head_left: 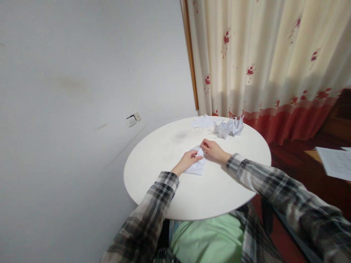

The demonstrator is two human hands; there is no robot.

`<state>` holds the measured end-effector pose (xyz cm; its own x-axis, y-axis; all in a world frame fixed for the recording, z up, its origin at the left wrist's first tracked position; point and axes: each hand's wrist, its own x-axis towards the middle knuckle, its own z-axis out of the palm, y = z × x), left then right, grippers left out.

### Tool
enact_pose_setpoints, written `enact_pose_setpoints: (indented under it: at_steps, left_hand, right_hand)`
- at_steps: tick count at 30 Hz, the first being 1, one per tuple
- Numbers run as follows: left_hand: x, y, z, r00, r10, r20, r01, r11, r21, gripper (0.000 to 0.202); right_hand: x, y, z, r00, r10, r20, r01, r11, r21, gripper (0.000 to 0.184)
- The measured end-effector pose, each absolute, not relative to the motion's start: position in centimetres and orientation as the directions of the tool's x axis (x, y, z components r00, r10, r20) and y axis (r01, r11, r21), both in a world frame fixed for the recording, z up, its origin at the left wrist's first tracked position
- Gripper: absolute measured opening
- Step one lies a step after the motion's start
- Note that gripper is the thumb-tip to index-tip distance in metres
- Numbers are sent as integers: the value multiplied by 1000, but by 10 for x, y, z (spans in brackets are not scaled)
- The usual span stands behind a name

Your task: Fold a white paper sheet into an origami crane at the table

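Note:
A folded sheet of white paper [197, 168] lies on the round white table [153, 157], partly covered by my hands. My left hand [189, 160] is closed on its left side, thumb and fingers pinching the paper. At the paper's upper right corner, the fingers of my right hand [211, 147] are bent together and pinch its edge. Some of the folds are hidden under my fingers. Farther back, to the right, stand several folded paper cranes [229, 128] in a cluster.
Flat white paper pieces [202, 122] lie at the table's far edge. A wall with a socket [131, 121] is on the left, and a flowered curtain [263, 65] hangs behind. Printed sheets [336, 162] rest on a surface at the right.

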<state>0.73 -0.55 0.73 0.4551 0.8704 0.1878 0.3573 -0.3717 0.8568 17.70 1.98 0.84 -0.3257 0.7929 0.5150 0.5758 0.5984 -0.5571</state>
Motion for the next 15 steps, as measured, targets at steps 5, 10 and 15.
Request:
enact_pose_setpoints:
  at_steps: [5,10,15]
  left_hand:
    - [7,-4,5,461,864,205,360,-393,846,26]
    - [6,1,-1,468,860,203,388,-406,827,30]
    - [5,2,-2,454,864,217,428,-425,798,31]
  right_hand:
    - [177,21,8,-305,808,504,616,571,-543,20]
    - [177,21,8,-301,809,504,621,568,-541,20]
    - [177,21,7,-305,808,503,617,570,-543,19]
